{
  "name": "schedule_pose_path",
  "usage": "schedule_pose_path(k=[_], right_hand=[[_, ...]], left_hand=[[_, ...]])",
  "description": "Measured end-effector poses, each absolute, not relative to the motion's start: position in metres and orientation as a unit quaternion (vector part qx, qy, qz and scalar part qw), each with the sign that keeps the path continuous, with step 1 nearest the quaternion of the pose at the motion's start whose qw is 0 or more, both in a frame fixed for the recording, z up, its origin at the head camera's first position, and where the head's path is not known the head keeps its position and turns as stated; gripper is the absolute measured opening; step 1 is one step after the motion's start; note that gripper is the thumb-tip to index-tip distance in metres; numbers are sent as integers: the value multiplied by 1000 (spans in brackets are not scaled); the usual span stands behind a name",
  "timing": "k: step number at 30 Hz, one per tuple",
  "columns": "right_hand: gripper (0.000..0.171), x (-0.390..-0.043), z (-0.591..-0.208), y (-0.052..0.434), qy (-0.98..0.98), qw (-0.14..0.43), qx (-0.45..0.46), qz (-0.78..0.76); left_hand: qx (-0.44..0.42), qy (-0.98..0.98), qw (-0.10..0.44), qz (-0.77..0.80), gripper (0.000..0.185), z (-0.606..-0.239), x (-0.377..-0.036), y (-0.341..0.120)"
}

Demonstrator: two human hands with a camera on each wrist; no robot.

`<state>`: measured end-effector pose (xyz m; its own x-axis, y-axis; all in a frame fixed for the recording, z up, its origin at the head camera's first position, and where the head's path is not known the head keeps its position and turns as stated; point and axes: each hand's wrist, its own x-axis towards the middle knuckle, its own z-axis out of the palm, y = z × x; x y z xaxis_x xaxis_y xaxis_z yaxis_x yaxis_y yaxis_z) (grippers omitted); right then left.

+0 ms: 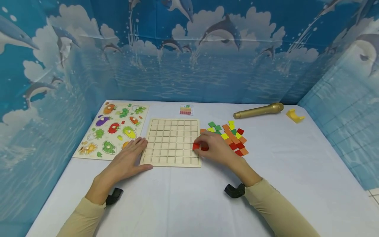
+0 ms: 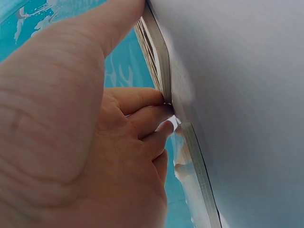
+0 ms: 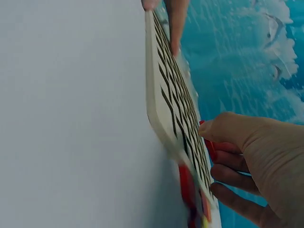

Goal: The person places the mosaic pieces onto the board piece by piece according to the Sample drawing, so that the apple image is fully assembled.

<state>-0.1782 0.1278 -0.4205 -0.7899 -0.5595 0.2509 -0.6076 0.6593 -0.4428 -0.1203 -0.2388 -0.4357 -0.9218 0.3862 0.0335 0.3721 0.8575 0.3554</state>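
Right hand (image 1: 217, 149) pinching a red square tile (image 1: 196, 146) at the wooden grid board (image 1: 171, 142) edge, left hand (image 1: 130, 158) lying flat and open, steadying the board on the bench (image 1: 296, 164)

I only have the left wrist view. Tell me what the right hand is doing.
Observer: The right hand pinches a red tile at the right edge of the wooden grid board.
Operator: Report whether any squares are filled.
Observer: None that the head view shows; the board's cells look empty.
Operator: Say where the spare tiles are.
Observer: A loose pile of coloured tiles lies on the table right of the board, partly behind that hand.
Operator: Describe what lies left of my hand.
Observer: A vegetable puzzle lies flat beside the left hand, which rests on the board's near left corner.
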Motion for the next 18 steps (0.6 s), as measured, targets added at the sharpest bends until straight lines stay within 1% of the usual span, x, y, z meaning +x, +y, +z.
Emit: schedule_pose_path(k=[10, 14, 18], right_hand=[[24, -176, -421, 55, -905, 44, 343, 247], [21, -174, -423, 29, -898, 41, 358, 252], [17, -174, -428, 7, -896, 50, 366, 246]], left_hand=[[194, 964, 22, 181, 102, -436, -120, -238], [193, 965, 26, 177, 103, -436, -120, -238], [199, 964, 22, 174, 103, -436, -121, -238]])
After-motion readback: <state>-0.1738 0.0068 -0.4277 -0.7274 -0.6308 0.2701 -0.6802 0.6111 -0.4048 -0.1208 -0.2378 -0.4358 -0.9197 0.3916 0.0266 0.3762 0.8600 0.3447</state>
